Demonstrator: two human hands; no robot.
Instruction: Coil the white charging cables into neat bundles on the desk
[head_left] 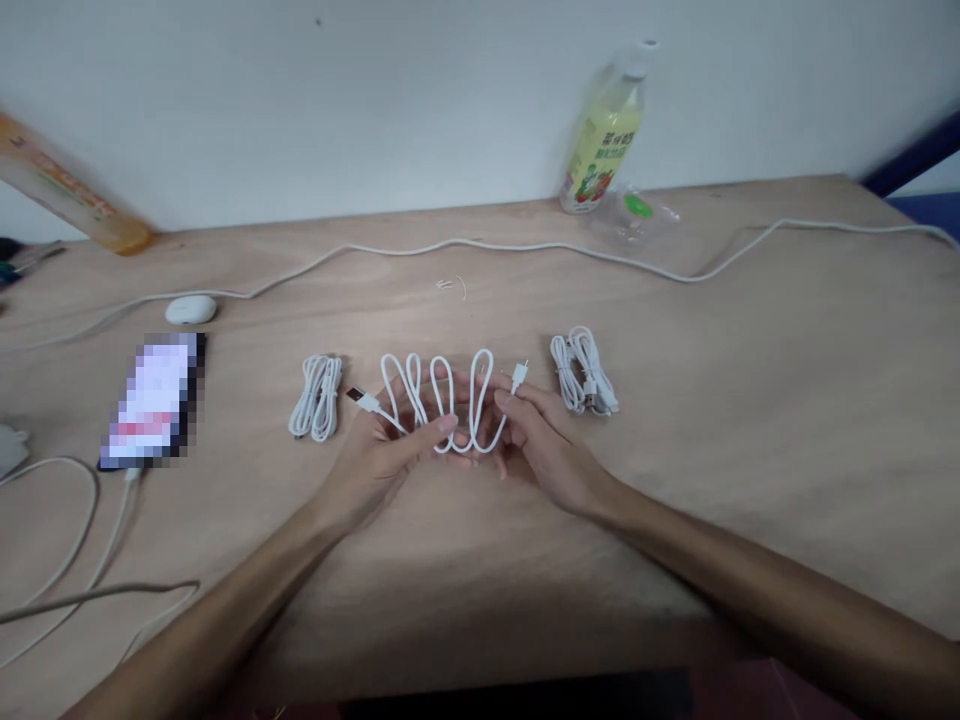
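A white USB cable [480, 400], folded into several zigzag loops, spans both hands above the wooden table. My left hand [382, 450] is closed on its left part, the thumb pressed over the loops; the USB plug [363, 399] sticks out to the left. My right hand [544, 430] is closed around the other end, with the small connector [520, 376] showing above the thumb. Some fingers are hidden beneath the loops. One coiled white cable bundle [316, 398] lies left of my hands, and coiled white cables [585, 372] lie to the right.
At left are a phone [154, 400] with a charging cord and a white earbud case [190, 310]. A long white cord [525, 245] crosses the table's back. Small white scraps [452, 286] lie before it. An orange bottle [82, 195] and a yellow bottle [604, 140] stand near the wall.
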